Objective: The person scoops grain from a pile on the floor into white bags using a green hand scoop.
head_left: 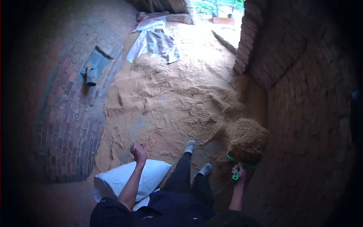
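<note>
My right hand (pixel 239 173) is closed around the handle of a green dustpan (pixel 250 166). A heap of loose tan material (pixel 247 137), like sawdust or husks, covers most of the pan. The pan is close to the right brick wall. My left hand (pixel 139 152) is raised in front of me, its fingers loosely curled and a little apart, with nothing visible in them. Below that hand and forearm lies a white woven sack (pixel 153 172), partly hidden by my arm. Its mouth is at the left end, near a dark opening.
The same tan material (pixel 170 94) is spread thickly over the floor. Brick walls stand on the left (pixel 72 121) and right (pixel 310 113). Plastic sheeting (pixel 155 43) lies at the back, near a bright doorway. A reddish string (pixel 160 137) lies ahead of my feet.
</note>
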### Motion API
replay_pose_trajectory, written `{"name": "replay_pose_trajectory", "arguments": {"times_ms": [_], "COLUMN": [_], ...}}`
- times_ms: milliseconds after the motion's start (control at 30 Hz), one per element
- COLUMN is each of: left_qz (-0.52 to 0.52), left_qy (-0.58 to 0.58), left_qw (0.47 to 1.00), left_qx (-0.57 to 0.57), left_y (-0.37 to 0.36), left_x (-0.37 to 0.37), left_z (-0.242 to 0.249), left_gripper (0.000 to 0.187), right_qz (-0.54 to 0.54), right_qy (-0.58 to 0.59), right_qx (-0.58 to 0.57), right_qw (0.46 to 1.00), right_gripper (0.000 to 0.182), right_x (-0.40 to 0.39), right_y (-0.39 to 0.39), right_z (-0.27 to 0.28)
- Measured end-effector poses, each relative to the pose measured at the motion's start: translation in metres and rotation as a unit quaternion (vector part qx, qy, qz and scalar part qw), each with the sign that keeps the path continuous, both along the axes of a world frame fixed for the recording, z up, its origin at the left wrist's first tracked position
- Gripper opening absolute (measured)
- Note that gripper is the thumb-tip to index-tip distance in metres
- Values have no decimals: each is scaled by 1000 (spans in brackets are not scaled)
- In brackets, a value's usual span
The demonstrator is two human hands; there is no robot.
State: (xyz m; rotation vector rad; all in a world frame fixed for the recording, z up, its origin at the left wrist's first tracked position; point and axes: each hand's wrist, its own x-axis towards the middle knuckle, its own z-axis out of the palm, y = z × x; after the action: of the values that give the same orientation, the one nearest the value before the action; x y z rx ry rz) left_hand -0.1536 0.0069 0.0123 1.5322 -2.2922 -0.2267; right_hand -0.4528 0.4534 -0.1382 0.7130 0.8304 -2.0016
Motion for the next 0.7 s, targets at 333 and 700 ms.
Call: {"name": "replay_pose_trajectory", "arguments": {"times_ms": [333,700], "left_qz": [566,451], "left_qy": [12,216], "left_qw": [824,845], "left_qx": [-30,188], "left_y": [120,170], "left_x": [291,340], "left_z": [59,7], "left_gripper": [26,84], "right_qz": [246,453], "right_qy": [-11,10], "right_qx": [-18,-79], "right_qw": [969,888], "right_gripper": [13,10], "right_x": [9,128], "right_y": [-40,-188], "right_z": [84,180]}}
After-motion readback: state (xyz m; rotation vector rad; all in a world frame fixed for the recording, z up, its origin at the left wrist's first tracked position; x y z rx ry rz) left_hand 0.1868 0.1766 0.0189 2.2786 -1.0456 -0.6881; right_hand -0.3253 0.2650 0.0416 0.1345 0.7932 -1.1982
